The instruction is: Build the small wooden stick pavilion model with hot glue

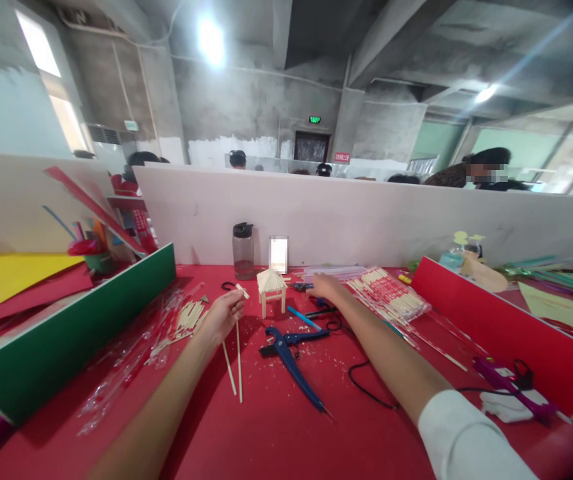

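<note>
My left hand [226, 313] is closed, its fingers pinching pale wooden sticks [239, 367] whose long ends hang below and whose short tips show above. Just right of it stands a small pavilion model [271, 287] made of sticks, with a peaked roof on legs. My right hand [327, 288] is lowered over dark pliers [301, 287] behind the model. Its fingertips are small and blurred, so their grip does not show. Between my arms lies a blue ratchet cutter [286, 360], with a light blue pen-like stick [304, 319] behind it.
Cut sticks [189, 319] and clear wrappers lie left, beside a green divider [91, 320]. Packed chopsticks [389, 293] lie right, near a red divider [506, 333]. A purple glue gun [511, 390] trails a black cord. A bottle [243, 252] stands by the white partition [366, 220].
</note>
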`<action>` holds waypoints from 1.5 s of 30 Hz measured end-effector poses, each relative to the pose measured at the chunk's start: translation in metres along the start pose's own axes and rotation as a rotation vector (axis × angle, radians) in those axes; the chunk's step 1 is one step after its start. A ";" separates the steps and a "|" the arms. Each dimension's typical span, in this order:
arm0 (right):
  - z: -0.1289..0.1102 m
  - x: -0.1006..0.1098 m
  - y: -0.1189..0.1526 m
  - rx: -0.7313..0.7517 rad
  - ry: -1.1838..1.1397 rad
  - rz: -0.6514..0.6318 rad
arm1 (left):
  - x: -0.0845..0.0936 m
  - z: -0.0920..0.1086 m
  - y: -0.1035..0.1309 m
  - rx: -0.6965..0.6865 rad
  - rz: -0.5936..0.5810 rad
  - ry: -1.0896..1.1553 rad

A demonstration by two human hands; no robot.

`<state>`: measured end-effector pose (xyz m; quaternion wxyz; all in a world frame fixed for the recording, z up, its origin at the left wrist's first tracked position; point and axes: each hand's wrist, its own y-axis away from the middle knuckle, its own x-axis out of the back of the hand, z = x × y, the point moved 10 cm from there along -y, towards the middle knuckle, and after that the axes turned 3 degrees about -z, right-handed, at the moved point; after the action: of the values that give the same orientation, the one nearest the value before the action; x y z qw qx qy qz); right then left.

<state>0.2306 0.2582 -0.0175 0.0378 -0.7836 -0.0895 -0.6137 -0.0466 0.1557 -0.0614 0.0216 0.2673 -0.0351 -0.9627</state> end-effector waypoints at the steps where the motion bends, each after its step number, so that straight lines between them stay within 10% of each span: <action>1: -0.012 0.010 0.000 0.039 -0.018 0.038 | -0.001 0.000 0.001 0.005 0.000 -0.004; 6: -0.092 0.043 0.001 0.368 -0.412 0.160 | -0.002 0.001 0.003 0.014 0.012 -0.001; 12: -0.138 0.030 0.002 0.505 -0.512 0.120 | -0.001 -0.001 0.004 0.039 0.044 0.003; 21: -0.082 0.036 0.033 0.466 -1.017 0.291 | -0.029 0.000 0.016 0.009 -0.040 -0.097; 29: -0.033 -0.004 0.064 0.295 -1.813 0.401 | -0.067 0.033 0.037 -0.353 -0.081 -0.490; 45: -0.047 -0.038 0.079 0.315 -1.904 0.417 | -0.079 0.032 0.046 -0.346 -0.084 -0.603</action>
<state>0.1919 0.1692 -0.0388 0.1614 -0.9364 -0.0232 0.3108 0.0057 0.1164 0.0105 0.0156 -0.0354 0.1349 -0.9901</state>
